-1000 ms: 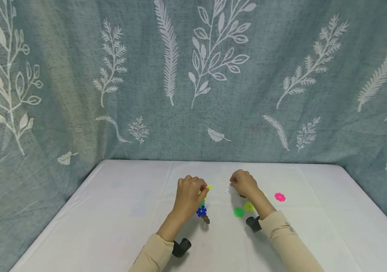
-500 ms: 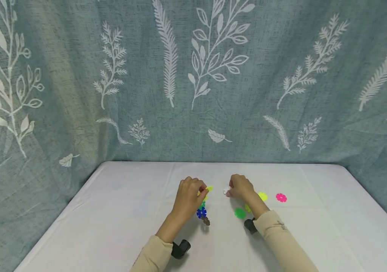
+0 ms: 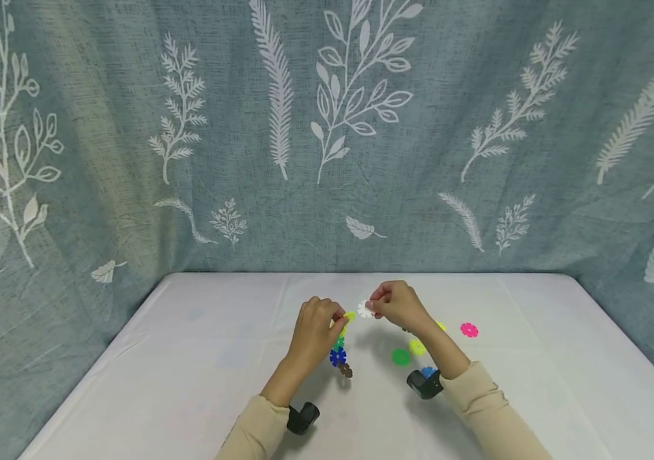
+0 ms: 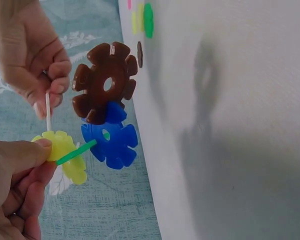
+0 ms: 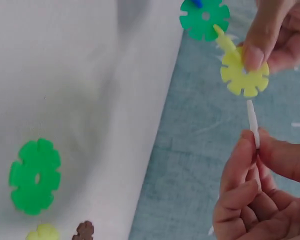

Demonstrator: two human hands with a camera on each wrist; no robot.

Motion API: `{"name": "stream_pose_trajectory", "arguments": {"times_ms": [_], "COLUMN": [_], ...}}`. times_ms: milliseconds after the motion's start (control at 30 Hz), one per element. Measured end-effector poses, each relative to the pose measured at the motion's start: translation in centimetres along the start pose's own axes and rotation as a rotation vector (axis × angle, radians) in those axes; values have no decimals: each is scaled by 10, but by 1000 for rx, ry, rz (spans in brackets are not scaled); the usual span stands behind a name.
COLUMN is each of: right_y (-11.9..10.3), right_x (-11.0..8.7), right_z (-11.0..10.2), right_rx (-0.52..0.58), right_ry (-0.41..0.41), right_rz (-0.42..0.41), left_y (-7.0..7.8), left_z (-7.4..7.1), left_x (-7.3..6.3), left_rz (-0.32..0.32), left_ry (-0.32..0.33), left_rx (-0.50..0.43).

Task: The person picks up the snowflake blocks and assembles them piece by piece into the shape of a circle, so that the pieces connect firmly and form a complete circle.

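Note:
My left hand (image 3: 317, 329) pinches a yellow notched plastic disc (image 5: 235, 80) between thumb and fingers. From it hangs a chain of slotted discs: another yellow one, a green one (image 5: 192, 22), a blue one (image 4: 121, 152) and, at the low end, a brown one (image 4: 85, 90). My right hand (image 3: 402, 305) pinches a white notched disc (image 3: 365, 309) by its edge. Turned edge-on in the right wrist view, the white disc (image 5: 253, 125) points at the yellow disc's notched rim, its tip right at that rim. Both hands are raised over the table.
Loose discs lie on the white-covered table (image 3: 218, 338) around the right forearm: green (image 3: 401, 357), yellow (image 3: 417, 347), pink (image 3: 469, 329), blue (image 3: 428, 371) and brown (image 5: 84, 231). Another yellow one is partly behind the wrist. A patterned curtain (image 3: 304, 223) hangs behind the table.
My right hand has taken hold of the white disc, lifted it off the table and brought it left toward the chain. My left hand has stayed nearly in place, still pinching the yellow disc.

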State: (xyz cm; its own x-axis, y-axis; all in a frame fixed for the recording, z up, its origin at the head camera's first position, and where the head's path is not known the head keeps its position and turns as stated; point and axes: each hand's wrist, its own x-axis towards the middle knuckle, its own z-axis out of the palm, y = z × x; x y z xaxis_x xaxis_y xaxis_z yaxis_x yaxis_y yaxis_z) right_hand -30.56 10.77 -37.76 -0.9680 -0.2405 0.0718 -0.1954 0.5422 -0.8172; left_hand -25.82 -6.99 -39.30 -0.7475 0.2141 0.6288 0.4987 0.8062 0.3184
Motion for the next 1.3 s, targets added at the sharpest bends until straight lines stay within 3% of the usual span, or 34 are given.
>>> {"name": "stream_pose_trajectory", "arguments": {"times_ms": [267,533,767,1067,1300], "right_y": [-7,-18,-31,-22,-9], "right_x": [-4,-7,-11,-8,-4], "right_z": [2,-1,6,14,11], "right_rx": [6,-95,-143,-116,-55], "right_ry": [-14,-45,-22,14,-14], "right_rz": [-25,-137,-92,-143,-148], "left_y": [0,3,7,7,10], "left_z": [0,0,2,7,8], "left_x": [0,-1,-4,-10,-8], "left_rz": [11,87,160,96,29], "left_ry": [-4,13,55,51,14], "left_rx": [5,11,60,97,129]}}
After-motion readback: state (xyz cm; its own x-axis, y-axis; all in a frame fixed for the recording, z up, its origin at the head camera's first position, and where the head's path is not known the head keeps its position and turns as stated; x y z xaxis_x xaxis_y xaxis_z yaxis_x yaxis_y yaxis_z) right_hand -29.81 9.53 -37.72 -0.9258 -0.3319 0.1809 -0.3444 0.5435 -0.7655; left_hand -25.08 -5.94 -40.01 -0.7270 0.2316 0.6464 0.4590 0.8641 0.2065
